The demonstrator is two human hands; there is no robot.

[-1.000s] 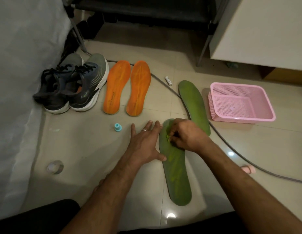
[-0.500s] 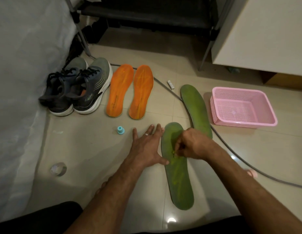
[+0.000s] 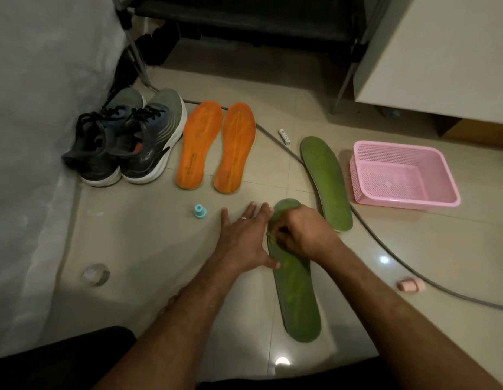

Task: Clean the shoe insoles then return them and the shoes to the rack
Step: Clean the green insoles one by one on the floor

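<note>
Tiled floor: left hand splaying flat, steadying near green insole; right hand pinching closed, scrubbing it. Shoes, orange insoles still awaiting the rack.

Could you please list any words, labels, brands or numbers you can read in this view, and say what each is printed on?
None can be read.
Left orange foam insole: a dark line of print near the heel, too small to read.
Right orange foam insole: faint print near the heel, blurred.
Small white tube on the floor: dark markings, illegible.
Grey running shoe: a pale side logo, not readable.
</note>
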